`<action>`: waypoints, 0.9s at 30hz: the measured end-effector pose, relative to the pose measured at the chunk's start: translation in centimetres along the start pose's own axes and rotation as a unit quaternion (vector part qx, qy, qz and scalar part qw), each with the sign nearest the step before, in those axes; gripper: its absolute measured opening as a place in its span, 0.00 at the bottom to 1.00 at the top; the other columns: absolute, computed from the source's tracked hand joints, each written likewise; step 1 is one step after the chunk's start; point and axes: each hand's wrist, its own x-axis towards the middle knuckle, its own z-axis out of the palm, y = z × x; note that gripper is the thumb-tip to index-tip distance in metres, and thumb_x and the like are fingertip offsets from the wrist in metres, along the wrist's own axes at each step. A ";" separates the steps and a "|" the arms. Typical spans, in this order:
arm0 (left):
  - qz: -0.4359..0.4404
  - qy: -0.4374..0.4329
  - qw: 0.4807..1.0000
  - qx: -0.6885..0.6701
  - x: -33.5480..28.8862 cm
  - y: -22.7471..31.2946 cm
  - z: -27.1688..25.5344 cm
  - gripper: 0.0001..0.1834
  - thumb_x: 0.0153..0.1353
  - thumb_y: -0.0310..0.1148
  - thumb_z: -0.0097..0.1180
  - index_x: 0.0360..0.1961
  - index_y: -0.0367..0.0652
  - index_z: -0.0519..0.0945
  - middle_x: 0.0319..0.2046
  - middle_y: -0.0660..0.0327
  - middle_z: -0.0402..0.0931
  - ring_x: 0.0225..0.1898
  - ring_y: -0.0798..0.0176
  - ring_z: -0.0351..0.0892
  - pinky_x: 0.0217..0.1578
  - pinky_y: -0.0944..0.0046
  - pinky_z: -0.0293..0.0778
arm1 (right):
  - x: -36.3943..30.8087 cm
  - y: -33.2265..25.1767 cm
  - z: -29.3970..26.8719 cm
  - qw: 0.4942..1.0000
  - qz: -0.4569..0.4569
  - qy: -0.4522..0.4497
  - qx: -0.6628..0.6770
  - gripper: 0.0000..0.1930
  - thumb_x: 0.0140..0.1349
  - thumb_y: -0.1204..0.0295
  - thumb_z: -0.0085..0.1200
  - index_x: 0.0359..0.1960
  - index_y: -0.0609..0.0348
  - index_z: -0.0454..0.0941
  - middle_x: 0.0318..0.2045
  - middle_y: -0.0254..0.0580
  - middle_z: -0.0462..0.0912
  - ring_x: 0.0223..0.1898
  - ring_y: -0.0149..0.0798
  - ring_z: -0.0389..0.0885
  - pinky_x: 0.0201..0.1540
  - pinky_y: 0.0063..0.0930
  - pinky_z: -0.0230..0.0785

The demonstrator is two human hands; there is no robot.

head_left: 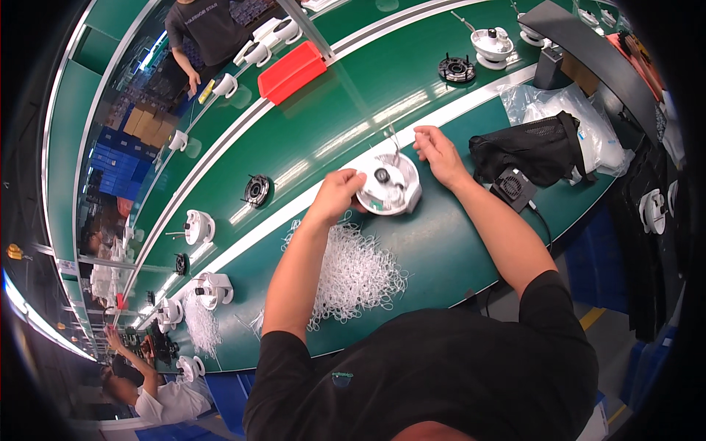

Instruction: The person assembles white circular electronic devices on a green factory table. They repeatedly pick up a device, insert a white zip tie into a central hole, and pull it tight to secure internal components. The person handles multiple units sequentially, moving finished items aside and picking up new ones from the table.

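The left hand (340, 193) pinches the rim of a white casing (397, 192) over the bench (448, 253), beyond the white ties (357, 272). The right hand (439, 156), fingers half curled near its wires (395, 138), may be empty; I can't tell. Seemingly wire-handling, next wanting a light pinch.

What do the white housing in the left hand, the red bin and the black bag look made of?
White housing: likely moulded plastic, smooth and slightly glossy, given its evenly curved shell.
Red bin: probably moulded plastic, from its uniform colour and one-piece look.
Black bag: seemingly fabric, matte, judging by its soft folds.
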 end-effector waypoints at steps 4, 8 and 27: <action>0.040 0.092 0.985 -0.139 2.5 1.7 -1.9 0.15 0.72 0.34 0.49 0.46 0.29 0.75 0.37 0.51 0.82 0.34 0.56 0.85 0.33 0.62 0.84 | -0.2 0.5 0.1 0.998 -0.021 -0.031 -0.054 0.17 0.68 0.66 0.56 0.54 0.63 0.74 0.29 0.36 0.80 0.28 0.27 0.75 0.34 0.24 0.70; 0.036 0.227 0.946 -0.230 7.7 1.4 -5.4 0.17 0.73 0.32 0.45 0.49 0.23 0.72 0.44 0.42 0.79 0.40 0.49 0.84 0.38 0.59 0.87 | -0.2 0.2 0.4 0.993 -0.034 -0.056 -0.097 0.14 0.67 0.69 0.57 0.49 0.64 0.78 0.30 0.36 0.81 0.29 0.27 0.77 0.35 0.23 0.70; 0.011 0.115 0.904 0.411 -4.3 -3.0 -1.9 0.12 0.52 0.31 0.70 0.34 0.37 0.83 0.28 0.54 0.84 0.31 0.57 0.84 0.36 0.60 0.77 | 0.2 0.7 -0.1 0.995 -0.001 -0.071 -0.063 0.09 0.68 0.70 0.56 0.44 0.61 0.82 0.29 0.26 0.77 0.31 0.22 0.71 0.35 0.18 0.65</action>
